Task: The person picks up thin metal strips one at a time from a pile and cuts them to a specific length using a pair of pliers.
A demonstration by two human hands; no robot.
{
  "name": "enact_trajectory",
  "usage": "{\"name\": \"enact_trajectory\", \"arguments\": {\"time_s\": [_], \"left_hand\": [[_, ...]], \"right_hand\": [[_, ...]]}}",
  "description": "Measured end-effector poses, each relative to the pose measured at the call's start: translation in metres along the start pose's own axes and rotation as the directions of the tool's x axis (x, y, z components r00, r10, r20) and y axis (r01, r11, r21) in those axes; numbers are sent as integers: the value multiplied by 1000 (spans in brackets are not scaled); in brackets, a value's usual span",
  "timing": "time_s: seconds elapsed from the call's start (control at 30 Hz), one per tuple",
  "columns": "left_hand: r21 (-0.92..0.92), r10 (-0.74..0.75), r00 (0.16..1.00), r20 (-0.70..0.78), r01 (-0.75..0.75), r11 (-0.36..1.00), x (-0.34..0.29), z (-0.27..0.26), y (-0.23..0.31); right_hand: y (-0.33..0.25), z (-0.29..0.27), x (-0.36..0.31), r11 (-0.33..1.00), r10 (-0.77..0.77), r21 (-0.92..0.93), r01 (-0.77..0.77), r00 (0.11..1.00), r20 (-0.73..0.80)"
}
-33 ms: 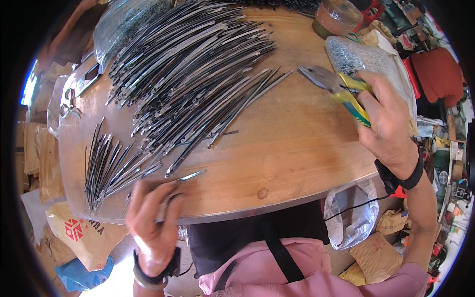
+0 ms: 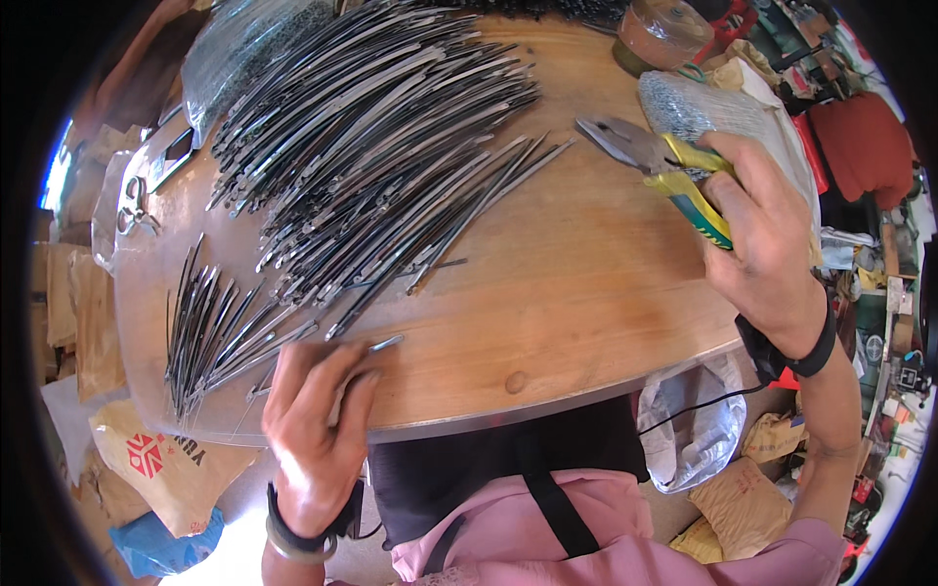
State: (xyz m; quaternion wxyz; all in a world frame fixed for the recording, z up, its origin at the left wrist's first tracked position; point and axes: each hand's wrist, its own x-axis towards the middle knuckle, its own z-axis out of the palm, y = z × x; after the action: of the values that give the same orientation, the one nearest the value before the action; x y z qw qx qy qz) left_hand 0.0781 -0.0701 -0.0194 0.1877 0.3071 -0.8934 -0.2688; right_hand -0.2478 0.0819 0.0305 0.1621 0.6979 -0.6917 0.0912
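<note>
My right hand [image 2: 764, 230] is wrapped around combination pliers [image 2: 692, 200] with yellow and green handles. Their jaws point up and left above the wooden tabletop, with nothing visible between them. At the table's near left edge, my left hand [image 2: 318, 410] has its fingers bent together around a thin metal strip [image 2: 388, 343]. One end of this strip shows past the fingertips, and the fingers hide the rest. Beyond that hand, a big pile of long, thin black and silver metal strips [image 2: 381, 127] covers the far left of the table. A smaller group of shorter strips [image 2: 200, 332] lies left of the hand.
Scissors [image 2: 137, 207] lie at the table's left edge. A clear bag [image 2: 249, 59] sits at the back left. At the back right are a tape roll [image 2: 664, 34] and a wrapped mesh bundle [image 2: 694, 107]. An open silvery bag [image 2: 694, 430] hangs below the front edge.
My left hand has shifted a little right, now covering more of the thin metal strip. The right hand and the pliers are nearly still.
</note>
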Motion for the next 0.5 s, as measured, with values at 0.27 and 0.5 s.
{"name": "enact_trajectory", "arguments": {"time_s": [0.27, 0.5], "left_hand": [[281, 84, 994, 72, -101, 954, 23, 17, -18], [272, 84, 986, 144, -121, 955, 21, 10, -32]], "right_hand": [[-35, -34, -1, 681, 440, 719, -138, 862, -251], [-64, -7, -67, -40, 754, 990, -133, 646, 118]]}}
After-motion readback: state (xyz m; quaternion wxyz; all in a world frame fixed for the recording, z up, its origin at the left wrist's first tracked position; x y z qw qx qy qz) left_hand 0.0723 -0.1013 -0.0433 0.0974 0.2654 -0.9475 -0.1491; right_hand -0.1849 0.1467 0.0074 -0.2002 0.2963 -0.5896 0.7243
